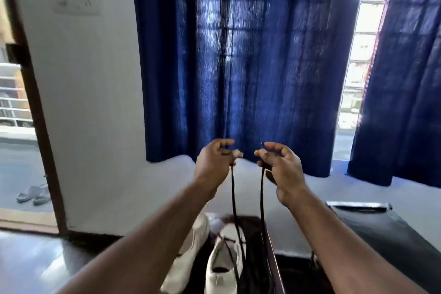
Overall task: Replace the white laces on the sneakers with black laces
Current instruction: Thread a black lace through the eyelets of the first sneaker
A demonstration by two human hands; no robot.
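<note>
A pair of pale sandals [33,194] lies on the floor at 8 o'clock, beyond an open doorway. At 7 o'clock a white sneaker [188,248] lies just beside a second sneaker [223,260] at 6 o'clock. Just below centre, before a blue curtain [238,67], the left hand [213,162] is raised, its fingers [224,143] curled and pinching one end of the black lace [234,198]. At its 3 o'clock the right hand [280,167] pinches the other end likewise. Both strands run taut down to the second sneaker. A flat black object [381,234] sits at 4 o'clock.
</note>
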